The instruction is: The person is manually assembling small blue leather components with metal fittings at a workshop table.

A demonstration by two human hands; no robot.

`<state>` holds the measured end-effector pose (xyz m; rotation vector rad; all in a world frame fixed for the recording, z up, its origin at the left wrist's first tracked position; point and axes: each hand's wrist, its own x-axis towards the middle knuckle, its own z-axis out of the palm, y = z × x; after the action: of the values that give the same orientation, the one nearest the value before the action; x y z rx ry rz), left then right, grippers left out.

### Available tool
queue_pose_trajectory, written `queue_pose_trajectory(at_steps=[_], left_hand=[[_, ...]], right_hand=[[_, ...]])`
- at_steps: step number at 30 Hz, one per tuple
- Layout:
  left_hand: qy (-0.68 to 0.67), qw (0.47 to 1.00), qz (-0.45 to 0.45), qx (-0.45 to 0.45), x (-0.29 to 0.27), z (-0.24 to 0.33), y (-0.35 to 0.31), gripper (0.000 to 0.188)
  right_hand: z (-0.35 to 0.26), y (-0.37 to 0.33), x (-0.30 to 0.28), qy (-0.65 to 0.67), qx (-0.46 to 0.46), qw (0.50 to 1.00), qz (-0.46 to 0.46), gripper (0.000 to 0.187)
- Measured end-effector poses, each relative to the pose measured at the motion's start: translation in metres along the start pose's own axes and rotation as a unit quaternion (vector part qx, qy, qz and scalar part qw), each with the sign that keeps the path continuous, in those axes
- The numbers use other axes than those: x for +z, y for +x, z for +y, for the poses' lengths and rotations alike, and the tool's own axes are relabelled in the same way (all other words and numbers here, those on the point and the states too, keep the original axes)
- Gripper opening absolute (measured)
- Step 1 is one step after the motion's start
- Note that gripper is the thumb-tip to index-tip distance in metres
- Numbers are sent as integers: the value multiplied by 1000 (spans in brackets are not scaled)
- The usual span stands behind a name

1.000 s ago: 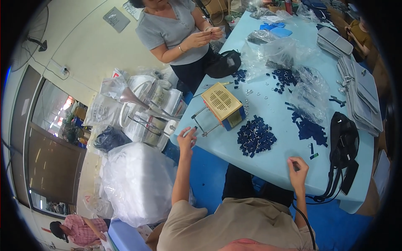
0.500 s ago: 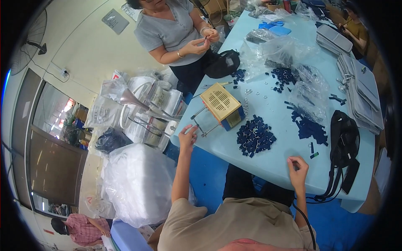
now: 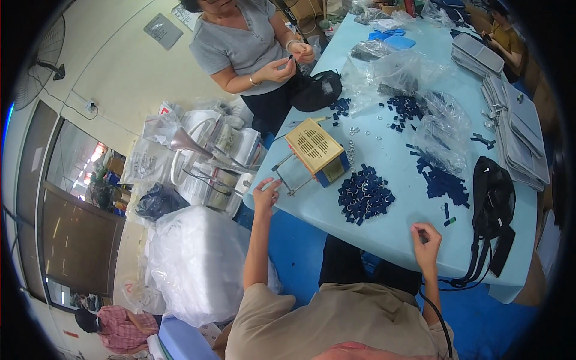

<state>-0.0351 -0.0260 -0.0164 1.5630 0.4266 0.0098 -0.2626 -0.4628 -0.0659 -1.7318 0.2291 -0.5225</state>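
Observation:
My left hand (image 3: 266, 193) is at the table's left edge, its fingers spread and nothing seen in them. Its fingertips are close to the metal rod frame (image 3: 284, 179) sticking out of a gold box with slotted vents (image 3: 316, 144) and blue sides. Whether they touch the rods I cannot tell. Near the front edge, my right hand (image 3: 426, 240) is curled, thumb bent toward the fingers; anything inside is hidden. Between the hands lies a heap of short navy webbing loops with metal rings (image 3: 366, 195). Loose metal rings (image 3: 351, 150) line the box's right side.
Cut navy webbing strips (image 3: 445, 186), plastic bags (image 3: 441, 135), a black pouch (image 3: 493, 198) and stacked grey bags (image 3: 519, 132) occupy the right of the pale blue table (image 3: 396, 240). A co-worker (image 3: 246, 54) stands at far left, handling a small dark piece. Wrapped bundles (image 3: 198, 264) fill the left floor.
My left hand has shifted slightly left and its fingers have parted a little. My right hand stays put. The co-worker's hands have moved slightly around the small dark piece.

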Motion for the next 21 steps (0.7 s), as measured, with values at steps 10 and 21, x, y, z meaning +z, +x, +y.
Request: queue_pose_trajectory(at_steps=[10, 21], left_hand=[[49, 996, 18, 66, 1, 7, -28, 36], [-36, 965, -163, 200, 126, -4, -206, 31]], right_hand=[[-3, -4, -8, 2, 15, 1000, 2, 6], [-109, 20, 47, 158, 21, 976, -150, 20]])
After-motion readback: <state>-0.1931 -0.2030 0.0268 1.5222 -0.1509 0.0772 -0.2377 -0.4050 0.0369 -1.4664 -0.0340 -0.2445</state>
